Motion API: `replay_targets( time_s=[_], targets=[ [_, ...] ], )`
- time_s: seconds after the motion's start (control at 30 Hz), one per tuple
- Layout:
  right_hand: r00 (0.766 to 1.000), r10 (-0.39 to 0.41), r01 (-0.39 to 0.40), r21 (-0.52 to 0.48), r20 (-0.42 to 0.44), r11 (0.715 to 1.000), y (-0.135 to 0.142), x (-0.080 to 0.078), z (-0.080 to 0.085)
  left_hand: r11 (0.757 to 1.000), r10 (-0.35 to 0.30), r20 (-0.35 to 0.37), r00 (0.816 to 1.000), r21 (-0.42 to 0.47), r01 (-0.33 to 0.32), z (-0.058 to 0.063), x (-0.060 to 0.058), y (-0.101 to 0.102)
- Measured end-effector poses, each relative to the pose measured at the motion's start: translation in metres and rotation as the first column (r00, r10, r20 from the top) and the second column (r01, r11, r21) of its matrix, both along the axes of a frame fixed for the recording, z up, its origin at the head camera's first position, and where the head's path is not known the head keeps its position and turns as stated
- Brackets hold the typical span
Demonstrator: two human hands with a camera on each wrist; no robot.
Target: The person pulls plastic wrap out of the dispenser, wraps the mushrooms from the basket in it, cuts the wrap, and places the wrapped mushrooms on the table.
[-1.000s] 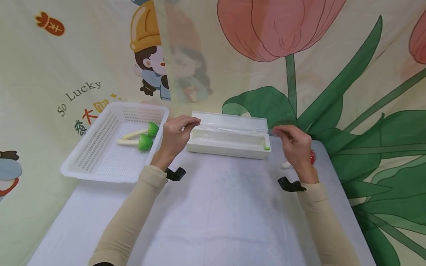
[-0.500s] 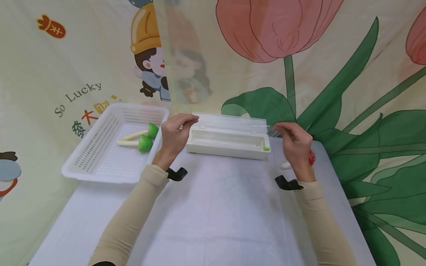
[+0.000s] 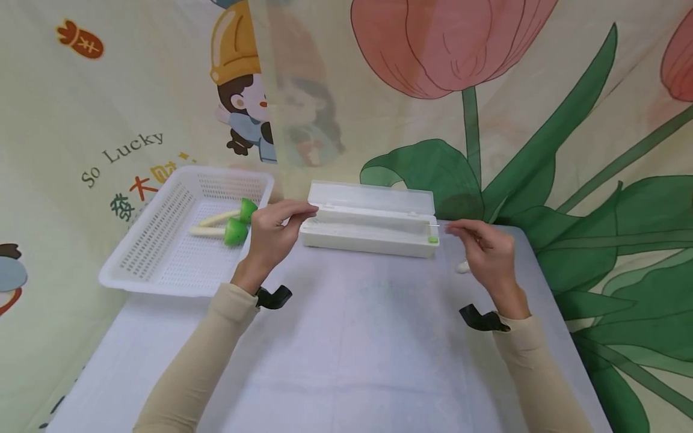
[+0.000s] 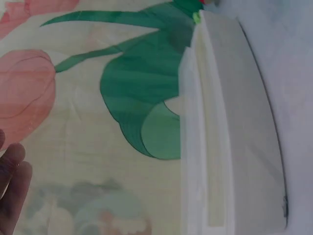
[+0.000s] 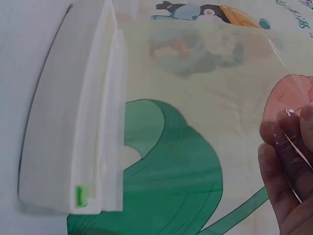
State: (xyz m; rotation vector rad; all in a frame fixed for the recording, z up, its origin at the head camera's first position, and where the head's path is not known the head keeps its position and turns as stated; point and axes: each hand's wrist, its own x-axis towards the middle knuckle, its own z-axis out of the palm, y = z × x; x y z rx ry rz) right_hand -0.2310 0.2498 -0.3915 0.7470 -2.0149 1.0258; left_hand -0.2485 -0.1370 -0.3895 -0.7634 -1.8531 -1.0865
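Glossy clear film in right hand, oblong white box nearby

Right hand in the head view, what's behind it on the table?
Behind the right hand, a small white object lies on the pale tablecloth, only its rounded end showing. The hand covers the rest, so I can't tell what it is.

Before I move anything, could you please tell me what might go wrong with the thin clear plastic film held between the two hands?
The thin clear plastic film could slip, since the left hand and right hand merely pinch it. It might also snag on the open translucent lid or small green tab of the long white box beyond the hands.
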Motion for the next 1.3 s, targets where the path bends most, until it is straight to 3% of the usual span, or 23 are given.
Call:
replay_targets(
  time_s=[0.17,0.3,0.5,0.67,0.8,0.9,1.03,1.2,1.3],
  targets=[
    [0.999,0.035,-0.033,-0.113,0.010,0.993,-0.005,0.003,0.013,0.996,-0.036,-0.004,0.999,0.077,0.036,0.016,0.002,0.005],
    [0.999,0.036,-0.032,-0.113,0.038,0.993,-0.007,0.008,0.013,0.998,-0.051,0.003,0.999,0.042,0.050,0.011,0.007,0.001],
    [0.991,0.106,-0.103,-0.033,0.086,0.994,-0.002,0.021,-0.011,0.984,-0.176,0.075,0.982,0.019,0.175,-0.024,0.022,-0.017],
    [0.970,0.158,-0.164,0.017,0.185,0.986,0.003,0.041,-0.043,0.948,-0.310,0.182,0.933,-0.020,0.319,-0.059,0.041,-0.022],
    [0.941,0.155,-0.178,0.051,0.300,0.983,0.007,0.058,-0.075,0.914,-0.363,0.282,0.888,-0.076,0.398,-0.089,0.057,-0.023],
    [0.915,0.168,-0.202,0.056,0.367,0.978,0.011,0.070,-0.097,0.893,-0.366,0.343,0.865,-0.131,0.430,-0.107,0.067,-0.022],
    [0.881,0.198,-0.248,0.064,0.431,0.967,0.012,0.081,-0.119,0.868,-0.353,0.420,0.836,-0.186,0.460,-0.122,0.075,-0.024],
    [0.879,0.227,-0.293,0.101,0.419,0.951,0.012,0.088,-0.138,0.834,-0.303,0.523,0.797,-0.260,0.488,-0.132,0.080,-0.029],
    [0.895,0.228,-0.306,0.154,0.383,0.940,0.011,0.091,-0.145,0.817,-0.238,0.566,0.790,-0.323,0.478,-0.136,0.081,-0.030]
  ],
)
